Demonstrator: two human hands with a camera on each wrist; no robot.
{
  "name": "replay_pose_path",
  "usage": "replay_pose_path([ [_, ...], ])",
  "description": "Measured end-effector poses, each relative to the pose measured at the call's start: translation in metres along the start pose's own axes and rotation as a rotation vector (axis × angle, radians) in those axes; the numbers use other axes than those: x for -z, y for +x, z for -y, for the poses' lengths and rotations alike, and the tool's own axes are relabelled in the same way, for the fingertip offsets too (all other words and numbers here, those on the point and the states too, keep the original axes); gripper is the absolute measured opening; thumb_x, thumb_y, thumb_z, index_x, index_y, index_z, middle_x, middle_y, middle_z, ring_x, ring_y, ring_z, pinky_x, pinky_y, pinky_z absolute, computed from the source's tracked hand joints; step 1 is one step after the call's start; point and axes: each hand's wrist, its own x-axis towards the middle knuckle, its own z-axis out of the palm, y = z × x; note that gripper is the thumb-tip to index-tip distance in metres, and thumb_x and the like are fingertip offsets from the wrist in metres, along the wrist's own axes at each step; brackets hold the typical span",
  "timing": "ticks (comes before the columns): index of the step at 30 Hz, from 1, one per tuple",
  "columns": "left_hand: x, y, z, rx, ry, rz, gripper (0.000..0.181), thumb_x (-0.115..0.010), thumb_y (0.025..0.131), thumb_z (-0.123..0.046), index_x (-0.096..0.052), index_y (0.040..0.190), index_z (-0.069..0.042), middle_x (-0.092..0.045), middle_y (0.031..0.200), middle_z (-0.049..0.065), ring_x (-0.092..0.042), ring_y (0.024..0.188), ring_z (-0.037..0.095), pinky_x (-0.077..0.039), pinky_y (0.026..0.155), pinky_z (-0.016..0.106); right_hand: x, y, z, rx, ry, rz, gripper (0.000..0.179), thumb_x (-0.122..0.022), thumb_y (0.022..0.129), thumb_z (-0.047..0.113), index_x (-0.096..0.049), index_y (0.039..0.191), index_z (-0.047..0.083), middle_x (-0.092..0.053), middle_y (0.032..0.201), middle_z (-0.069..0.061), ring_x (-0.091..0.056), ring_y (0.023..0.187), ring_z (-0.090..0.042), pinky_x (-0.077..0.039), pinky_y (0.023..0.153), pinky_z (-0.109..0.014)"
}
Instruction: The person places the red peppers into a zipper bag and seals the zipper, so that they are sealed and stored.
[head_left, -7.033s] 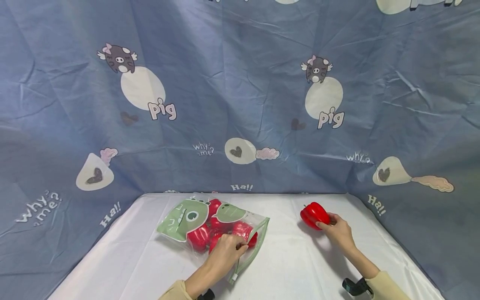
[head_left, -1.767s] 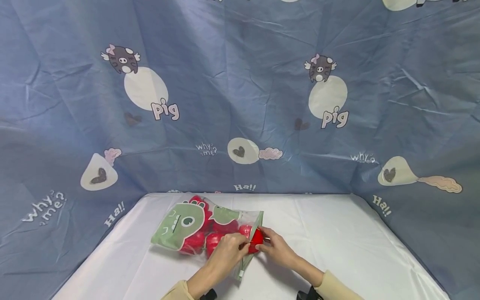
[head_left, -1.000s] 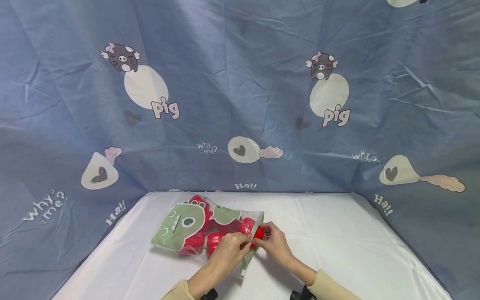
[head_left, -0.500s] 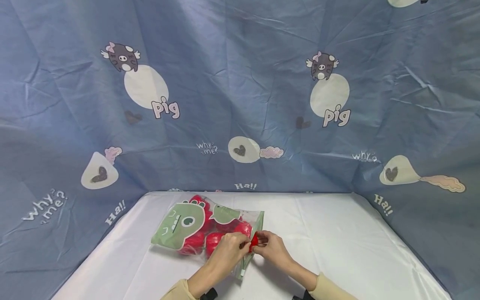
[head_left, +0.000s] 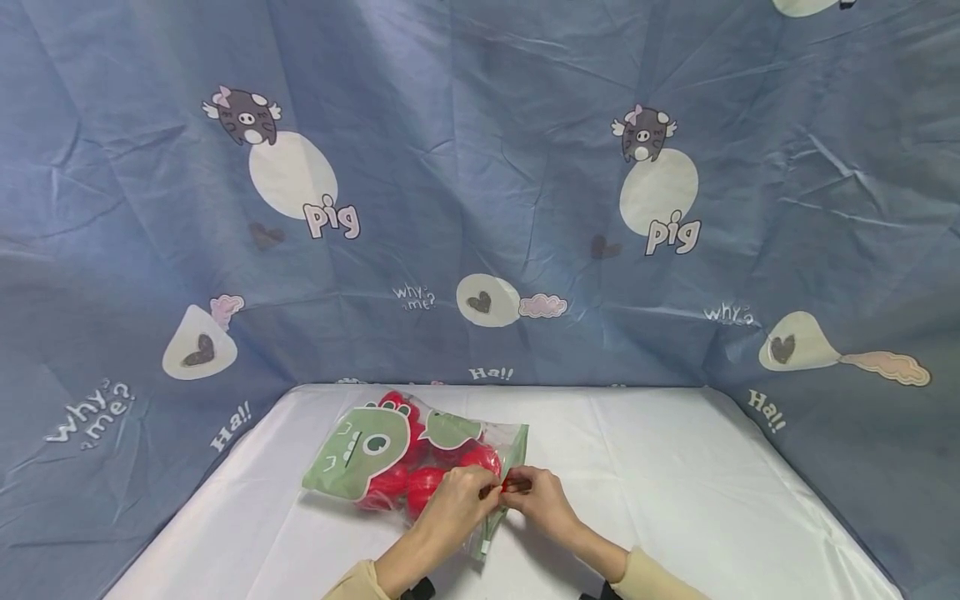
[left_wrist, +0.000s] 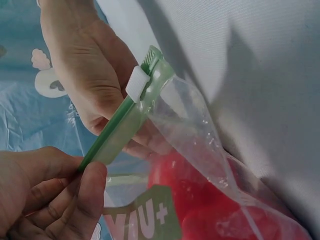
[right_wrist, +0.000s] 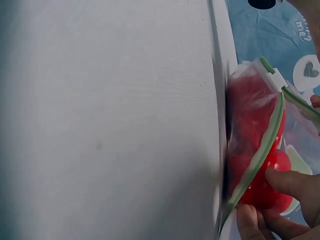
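A clear zip bag (head_left: 517, 446) with a green dinosaur print lies on its side, holding several red bell peppers (head_left: 423, 487). My left hand (head_left: 457, 504) pinches the upper green edge of its mouth, lifting it, as the left wrist view shows. Reaching into the mouth, my right hand (head_left: 547, 504) grips one red bell pepper (right_wrist: 265, 192), thumb on one side and fingers on the other. In the head view that pepper is mostly hidden behind the bag edge and the fingers. The white zip slider (left_wrist: 137, 84) sits at one end of the green strip.
A white cloth (head_left: 660, 467) covers the table. Behind it hangs a blue curtain (head_left: 480, 208) with pig prints, which also runs down both sides.
The right hand has brought the pepper from the table's right side to the bag and moved it left into the mouth. The left hand has kept its pinch on the edge.
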Motion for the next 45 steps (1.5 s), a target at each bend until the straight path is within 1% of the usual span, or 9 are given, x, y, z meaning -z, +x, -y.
replay_pose_path([
  [5,0.001,0.001,0.000,0.004,0.007,0.009,0.010,-0.074,0.078,-0.004,-0.068,0.070,-0.009,-0.064,0.066,-0.004,-0.056,0.063,0.003,-0.044,0.058,0.017,-0.004,0.002,0.002,0.001,-0.022,-0.022,0.019,-0.076,0.076,0.007,-0.069,0.091,-0.002,-0.072,0.082,-0.009,-0.068,0.074,-0.014,-0.052,0.064,-0.016],
  [9,0.001,0.001,-0.001,0.017,-0.005,0.025,0.011,-0.074,0.078,-0.005,-0.068,0.070,-0.008,-0.063,0.066,-0.004,-0.053,0.062,0.001,-0.042,0.057,0.016,-0.006,0.002,0.005,-0.017,-0.051,-0.021,0.016,-0.074,0.074,0.005,-0.068,0.088,0.000,-0.071,0.080,-0.007,-0.066,0.072,-0.009,-0.051,0.062,-0.016],
  [12,0.000,0.000,-0.001,0.020,-0.012,0.028,0.013,-0.075,0.077,-0.004,-0.066,0.069,-0.009,-0.061,0.064,-0.005,-0.048,0.061,0.000,-0.039,0.056,0.015,-0.008,0.002,0.005,-0.031,-0.066,-0.008,0.017,-0.076,0.074,0.008,-0.067,0.087,0.002,-0.071,0.081,-0.006,-0.064,0.072,-0.007,-0.051,0.062,-0.017],
  [15,-0.001,-0.001,-0.001,0.022,-0.022,0.027,0.013,-0.075,0.077,-0.003,-0.066,0.069,-0.009,-0.060,0.064,-0.006,-0.046,0.061,0.000,-0.038,0.056,0.014,-0.008,0.002,0.006,-0.045,-0.070,0.006,0.020,-0.079,0.075,0.013,-0.067,0.088,0.002,-0.071,0.081,-0.006,-0.064,0.071,-0.006,-0.051,0.061,-0.017],
  [25,-0.001,-0.001,0.000,0.013,-0.016,0.024,0.016,-0.075,0.077,-0.003,-0.065,0.067,-0.010,-0.060,0.064,-0.005,-0.049,0.061,0.001,-0.039,0.056,0.014,-0.008,0.003,0.006,-0.035,-0.078,0.005,0.018,-0.079,0.073,0.011,-0.067,0.085,0.003,-0.071,0.080,-0.006,-0.064,0.071,-0.007,-0.050,0.061,-0.016],
  [29,-0.001,-0.001,-0.001,0.018,-0.027,0.036,0.012,-0.074,0.078,-0.002,-0.067,0.070,-0.009,-0.062,0.066,-0.005,-0.051,0.062,0.001,-0.040,0.056,0.014,-0.009,0.004,0.005,-0.025,-0.087,-0.006,0.019,-0.079,0.072,0.010,-0.067,0.084,0.002,-0.071,0.079,-0.007,-0.064,0.070,-0.007,-0.050,0.060,-0.017],
  [37,-0.001,-0.001,0.000,0.033,-0.049,0.050,0.009,-0.073,0.079,-0.003,-0.069,0.073,-0.008,-0.064,0.068,-0.005,-0.051,0.063,0.000,-0.040,0.056,0.012,-0.012,0.007,0.004,-0.023,-0.115,-0.017,0.029,-0.077,0.070,0.010,-0.068,0.096,-0.001,-0.071,0.079,-0.005,-0.062,0.068,-0.004,-0.050,0.059,-0.018],
  [40,-0.001,-0.001,0.000,0.031,-0.046,0.046,0.010,-0.073,0.079,-0.003,-0.068,0.072,-0.008,-0.063,0.067,-0.005,-0.049,0.062,0.000,-0.039,0.056,0.012,-0.013,0.009,0.003,-0.012,-0.119,-0.027,0.029,-0.076,0.069,0.009,-0.069,0.095,-0.001,-0.072,0.078,-0.006,-0.063,0.068,-0.006,-0.050,0.060,-0.018],
  [45,-0.001,-0.002,0.001,0.038,-0.046,0.049,0.007,-0.073,0.079,-0.002,-0.070,0.075,-0.007,-0.065,0.069,-0.003,-0.053,0.064,0.001,-0.041,0.057,0.013,-0.016,0.009,0.005,-0.009,-0.118,-0.037,0.027,-0.075,0.071,0.008,-0.069,0.095,-0.002,-0.072,0.078,-0.007,-0.065,0.069,-0.008,-0.050,0.060,-0.018],
])
